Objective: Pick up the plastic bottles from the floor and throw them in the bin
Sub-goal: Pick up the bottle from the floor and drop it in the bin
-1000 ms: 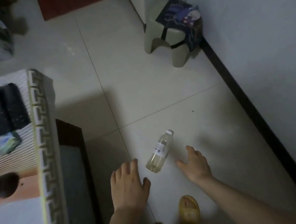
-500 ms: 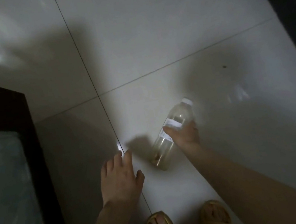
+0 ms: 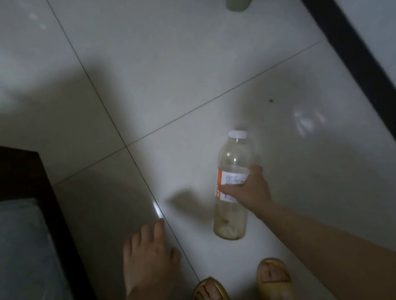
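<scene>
Head view: bottle [image 3: 231, 170] now off floor [image 3: 178, 62].

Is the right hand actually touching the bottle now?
Touching. The head view shows the right hand wrapped around the bottle at its label, fingers overlapping it. The left hand is apart from it.

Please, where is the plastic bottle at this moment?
In the head view the plastic bottle is right of centre, gripped around its label by the right hand, white cap pointing away, above the yellow slippers.
</scene>
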{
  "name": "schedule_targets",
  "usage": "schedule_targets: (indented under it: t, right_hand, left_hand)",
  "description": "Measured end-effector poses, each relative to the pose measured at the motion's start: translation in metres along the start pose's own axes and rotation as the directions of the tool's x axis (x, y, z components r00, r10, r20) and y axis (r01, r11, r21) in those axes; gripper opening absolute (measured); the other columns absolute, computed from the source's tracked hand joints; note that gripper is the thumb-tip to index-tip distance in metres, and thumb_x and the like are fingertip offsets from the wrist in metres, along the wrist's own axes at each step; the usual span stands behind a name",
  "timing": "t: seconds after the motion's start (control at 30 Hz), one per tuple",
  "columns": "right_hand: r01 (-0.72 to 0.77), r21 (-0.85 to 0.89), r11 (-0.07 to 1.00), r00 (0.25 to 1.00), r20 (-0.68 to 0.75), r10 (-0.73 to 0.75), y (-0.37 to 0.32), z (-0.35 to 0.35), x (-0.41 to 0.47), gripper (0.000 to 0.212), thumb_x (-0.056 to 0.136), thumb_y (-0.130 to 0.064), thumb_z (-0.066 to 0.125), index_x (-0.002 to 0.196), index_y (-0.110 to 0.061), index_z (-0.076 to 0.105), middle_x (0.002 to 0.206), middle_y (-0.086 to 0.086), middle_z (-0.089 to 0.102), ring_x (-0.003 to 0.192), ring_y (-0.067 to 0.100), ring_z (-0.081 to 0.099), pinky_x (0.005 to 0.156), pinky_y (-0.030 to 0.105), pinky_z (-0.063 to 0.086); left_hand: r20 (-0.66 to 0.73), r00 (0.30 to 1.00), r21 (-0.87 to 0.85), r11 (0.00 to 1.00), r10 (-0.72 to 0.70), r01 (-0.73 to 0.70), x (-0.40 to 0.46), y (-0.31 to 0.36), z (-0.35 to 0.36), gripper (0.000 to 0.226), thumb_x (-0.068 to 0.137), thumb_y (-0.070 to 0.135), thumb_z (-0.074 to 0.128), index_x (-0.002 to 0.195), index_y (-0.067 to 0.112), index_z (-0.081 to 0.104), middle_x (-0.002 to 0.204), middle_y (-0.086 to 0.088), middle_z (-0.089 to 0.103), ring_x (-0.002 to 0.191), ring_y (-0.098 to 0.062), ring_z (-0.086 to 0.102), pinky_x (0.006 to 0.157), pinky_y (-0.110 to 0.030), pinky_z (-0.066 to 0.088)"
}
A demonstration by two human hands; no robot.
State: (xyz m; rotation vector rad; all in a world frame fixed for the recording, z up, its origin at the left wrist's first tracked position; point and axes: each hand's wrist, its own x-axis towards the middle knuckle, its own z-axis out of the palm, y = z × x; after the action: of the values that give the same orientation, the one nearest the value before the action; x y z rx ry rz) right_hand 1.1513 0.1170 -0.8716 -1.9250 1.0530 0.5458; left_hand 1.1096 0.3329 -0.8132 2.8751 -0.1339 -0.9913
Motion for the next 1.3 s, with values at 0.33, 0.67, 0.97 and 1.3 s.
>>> schedule_targets:
  t: [0.33, 0.67, 0.97, 1.3]
  right_hand:
    - [0.033, 0.166, 0.986, 0.995, -0.100, -0.017, -0.048, -0.167, -0.114, 0.076, 0.060, -0.021, 0.086, 0.113, -0.009, 0.034, 0.117, 0.010, 0.054, 0.106, 0.026, 0.058, 0.088, 0.038, 0.051]
    - [-0.016, 0.516, 0.857, 0.949, -0.262, 0.175, 0.030, -0.376, -0.260, 0.102, 0.057, -0.013, 0.087, 0.131, -0.031, 0.020, 0.115, -0.006, 0.046, 0.106, 0.021, 0.056, 0.077, 0.043, 0.058]
    - [0.000, 0.576, 0.817, 0.810, -0.479, 0.338, 0.212, -0.493, -0.360, 0.105, 0.044, -0.026, 0.089, 0.133, -0.020, 0.033, 0.121, -0.005, 0.050, 0.112, 0.018, 0.055, 0.083, 0.038, 0.055]
    - [0.058, 0.544, 0.837, 0.868, -0.442, 0.227, 0.419, -0.584, -0.411, 0.100, 0.062, -0.011, 0.086, 0.134, -0.016, 0.018, 0.116, -0.006, 0.041, 0.107, 0.014, 0.049, 0.089, 0.032, 0.048]
  left_hand:
    - [0.008, 0.977, 0.120, 0.970, 0.213, -0.212, -0.076, 0.105, -0.132, 0.061, 0.091, 0.045, 0.037, 0.141, 0.022, 0.012, 0.151, -0.004, 0.027, 0.137, -0.023, 0.026, 0.114, -0.039, 0.018]
    - [-0.001, 0.832, 0.213, 0.813, 0.555, -0.543, -0.191, 0.252, -0.221, 0.062, 0.082, 0.034, 0.060, 0.135, 0.012, 0.036, 0.135, -0.016, 0.050, 0.125, -0.033, 0.045, 0.109, -0.048, 0.028]
    - [0.008, 0.683, 0.322, 0.644, 0.731, -0.693, -0.309, 0.379, -0.169, 0.063, 0.067, 0.025, 0.075, 0.122, 0.006, 0.051, 0.114, -0.020, 0.065, 0.105, -0.039, 0.060, 0.096, -0.055, 0.043]
    - [0.083, 0.694, 0.366, 0.626, 0.715, -0.689, -0.466, 0.527, -0.025, 0.062, 0.090, 0.042, 0.040, 0.141, 0.019, 0.016, 0.148, -0.006, 0.033, 0.136, -0.025, 0.028, 0.116, -0.041, 0.014]
